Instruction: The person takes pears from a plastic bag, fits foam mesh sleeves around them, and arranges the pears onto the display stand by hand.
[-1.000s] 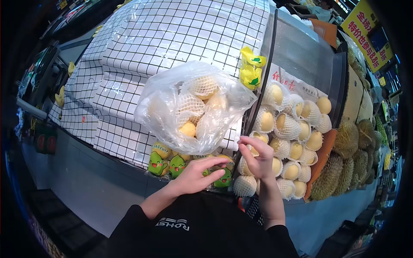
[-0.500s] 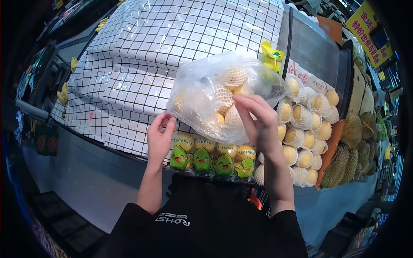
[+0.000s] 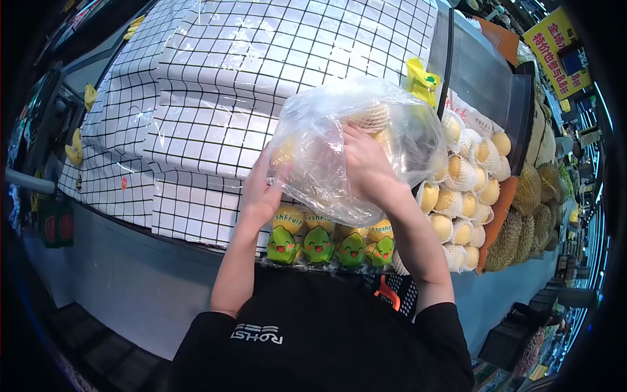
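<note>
A clear plastic bag (image 3: 313,104) lies on the stand with several round yellow fruits inside, some in white foam nets. My left hand (image 3: 261,196) is closed at the bag's left edge, its fingertips partly behind the plastic. Through the bag's mouth reaches my right hand (image 3: 369,163), touching a foam-netted fruit (image 3: 369,119); plastic and fruit hide part of its fingers, so its grip is unclear. Just below the bag, along the front edge, sit fruit packs (image 3: 318,245) with green cartoon faces and "FreshFruit" lettering.
A black-and-white checked cloth (image 3: 215,85) covers most of the stand. Stacked yellow fruits in foam nets (image 3: 467,196) stand to the right, with durians (image 3: 516,235) beyond an orange divider (image 3: 499,219). Yellow wrapping (image 3: 423,81) sticks up behind the bag. A basket (image 3: 395,294) shows below.
My right hand has moved from above the bag down into its mouth. My left hand has moved onto the bag's left edge. The view has shifted slightly.
</note>
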### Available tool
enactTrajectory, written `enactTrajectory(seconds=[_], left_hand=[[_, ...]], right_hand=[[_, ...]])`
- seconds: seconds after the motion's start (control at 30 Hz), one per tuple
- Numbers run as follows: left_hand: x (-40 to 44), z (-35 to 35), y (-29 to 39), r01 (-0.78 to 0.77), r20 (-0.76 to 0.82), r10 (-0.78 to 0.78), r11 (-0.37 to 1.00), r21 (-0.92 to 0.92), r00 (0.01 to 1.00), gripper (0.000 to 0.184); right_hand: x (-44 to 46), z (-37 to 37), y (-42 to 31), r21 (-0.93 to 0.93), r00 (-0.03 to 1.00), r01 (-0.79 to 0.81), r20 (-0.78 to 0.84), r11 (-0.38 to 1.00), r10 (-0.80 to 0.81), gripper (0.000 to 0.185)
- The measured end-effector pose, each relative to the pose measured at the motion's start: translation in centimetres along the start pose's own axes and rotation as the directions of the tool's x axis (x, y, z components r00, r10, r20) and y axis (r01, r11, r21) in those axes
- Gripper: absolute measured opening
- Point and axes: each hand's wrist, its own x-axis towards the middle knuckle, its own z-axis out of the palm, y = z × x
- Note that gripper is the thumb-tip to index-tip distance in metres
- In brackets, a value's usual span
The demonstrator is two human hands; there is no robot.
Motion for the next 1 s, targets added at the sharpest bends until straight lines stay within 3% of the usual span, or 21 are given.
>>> enactTrajectory(seconds=[0.1, 0.13, 0.2, 0.23, 0.3, 0.37, 0.4, 0.47, 0.5, 0.57, 0.6, 0.63, 0.67, 0.7, 0.77, 0.8, 0.9, 0.93, 1.0], left_hand=[[0.0, 0.2, -0.7, 0.021, 0.038, -0.017, 0.995, -0.102, 0.999, 0.051], [0.1, 0.5, -1.1, 0.003, -0.054, -0.005, 0.999, -0.045, 0.999, 0.048], [0.0, 0.6, -1.1, -0.013, -0.035, 0.009, 0.996, -0.088, 0.999, 0.047], [0.0, 0.6, -1.0, -0.023, -0.036, 0.019, 0.991, -0.134, 0.999, 0.045], [0.2, 0.6, -1.4, -0.016, -0.008, 0.015, 0.990, -0.144, 1.000, 0.048], [0.3, 0.9, -2.2, -0.072, -0.014, 0.071, 0.967, -0.244, 0.997, 0.054], [0.2, 0.7, -1.9, -0.074, -0.007, 0.075, 0.968, -0.239, 0.997, 0.054], [-0.1, 0.3, -1.0, 0.179, 0.096, -0.157, 0.938, -0.296, 0.983, 0.057], [-0.1, 0.3, -1.2, 0.178, 0.101, -0.155, 0.940, -0.290, 0.983, 0.057], [-0.1, 0.3, -1.6, 0.140, 0.099, -0.118, 0.953, -0.269, 0.988, 0.056], [-0.1, 0.4, -1.3, 0.141, 0.099, -0.118, 0.954, -0.265, 0.988, 0.056], [-0.2, 0.7, -0.9, 0.126, 0.085, -0.104, 0.933, -0.336, 0.991, 0.055], [-0.2, 0.9, -0.6, 0.108, 0.061, -0.091, 0.907, -0.407, 0.994, 0.054], [-0.1, 1.0, -0.8, 0.106, 0.046, -0.095, 0.908, -0.406, 0.994, 0.054], [0.3, 0.7, -1.5, -0.044, 0.003, 0.045, 0.984, -0.171, 0.999, 0.053], [0.1, 0.9, -1.2, -0.029, -0.031, 0.025, 0.987, -0.157, 0.999, 0.051], [0.1, 0.7, -1.6, 0.059, -0.022, -0.066, 0.969, -0.238, 0.998, 0.051], [0.0, 0.9, -1.6, 0.141, 0.009, -0.152, 0.894, -0.426, 0.988, 0.049], [0.2, 0.7, -1.3, 0.151, -0.003, -0.168, 0.893, -0.424, 0.986, 0.048]], right_hand=[[-0.5, -0.4, 0.8, 0.020, 0.999, 0.000, -0.032, 1.000, 0.000, 0.029], [-0.6, -0.7, 0.9, 0.015, 0.999, -0.015, -0.036, 1.000, 0.016, 0.029], [-0.8, -1.4, 1.0, 0.177, 0.922, -0.254, -0.251, 0.951, 0.294, 0.028], [-1.0, -1.5, 1.4, 0.175, 0.918, -0.263, -0.256, 0.949, 0.302, 0.028], [-1.0, -1.6, 2.9, 0.091, 0.821, -0.371, -0.432, 0.924, 0.373, 0.026], [-1.1, -1.4, 4.5, 0.027, 0.821, -0.376, -0.454, 0.926, 0.346, 0.031], [-1.1, -1.5, 4.7, -0.006, 0.828, -0.452, -0.375, 0.892, 0.417, 0.036], [-1.1, -1.6, 5.5, -0.076, 0.816, -0.561, -0.220, 0.825, 0.535, 0.047], [-0.9, -1.8, 5.6, -0.114, 0.804, -0.593, -0.143, 0.797, 0.577, 0.053], [-0.5, -2.2, 5.3, -0.056, 0.794, -0.607, -0.049, 0.792, 0.606, 0.046], [-0.6, -1.8, 5.1, -0.052, 0.793, -0.609, -0.050, 0.792, 0.607, 0.046], [-0.8, -1.2, 4.8, -0.187, 0.874, -0.452, -0.288, 0.872, 0.391, 0.039], [-0.9, -0.8, 4.4, -0.353, 0.876, -0.300, -0.470, 0.886, 0.110, 0.033], [-0.9, -1.2, 3.2, -0.347, 0.878, -0.288, -0.467, 0.893, 0.102, 0.033], [-0.7, -2.5, 0.3, -0.023, 0.945, -0.154, -0.296, 0.988, 0.140, 0.029], [-0.7, -2.3, 0.0, 0.005, 0.975, -0.097, -0.201, 0.995, 0.096, 0.029], [0.6, -0.6, 0.8, -0.079, 0.991, 0.018, -0.134, 0.997, -0.029, 0.023], [1.0, -0.5, 1.1, -0.076, 0.990, 0.027, -0.136, 0.997, -0.037, 0.023], [2.0, -0.6, 1.4, -0.197, 0.982, -0.091, 0.144, 0.976, 0.121, 0.032]])
